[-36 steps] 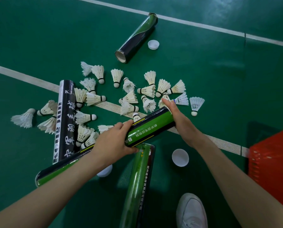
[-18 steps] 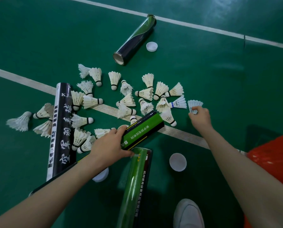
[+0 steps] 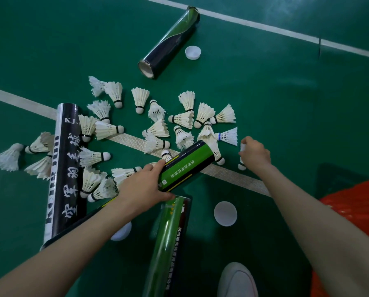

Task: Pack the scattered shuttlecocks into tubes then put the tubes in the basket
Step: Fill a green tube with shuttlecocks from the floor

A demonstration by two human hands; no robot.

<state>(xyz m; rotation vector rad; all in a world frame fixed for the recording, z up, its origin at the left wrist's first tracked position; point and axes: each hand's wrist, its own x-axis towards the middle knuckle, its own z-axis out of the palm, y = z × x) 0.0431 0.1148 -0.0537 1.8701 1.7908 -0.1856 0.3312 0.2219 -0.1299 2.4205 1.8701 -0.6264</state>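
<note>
The left hand (image 3: 145, 185) is wrapped round the green-labelled tube (image 3: 186, 166), thumb on the near side and fingers over the top. The tube lies on a slant, and its lower length runs back under the left forearm. Its far mouth faces away, so what it holds cannot be told.

Just right of that far end, the right hand (image 3: 255, 156) is curled narrowly round one shuttlecock (image 3: 242, 166). The cork pokes out below the palm and a bit of feather shows above the fingers.

The scattered shuttlecocks (image 3: 158, 129) lie on the green floor beyond and to the left of the green-labelled tube, and one rests right against its far end. A white court line (image 3: 233, 175) passes beneath it.

To its left a black tube (image 3: 63, 168) with white characters lies flat, with shuttlecocks on both sides. On its near side lies a green tube (image 3: 170, 243), whose upper end is just under the left hand.

Well beyond it a dark tube (image 3: 170, 43) turns an open mouth this way. A pale lining shows, but the contents cannot be made out. A white cap (image 3: 192, 52) sits just beside that tube.

A second cap (image 3: 225, 213) lies near the green tube's right side. A third cap (image 3: 121, 232) peeks from under the left forearm.

The orange basket (image 3: 355, 211) stands well right of the green-labelled tube, cut off by the frame edge with its inside unseen. A white shoe (image 3: 237, 279) is nearest the viewer.
</note>
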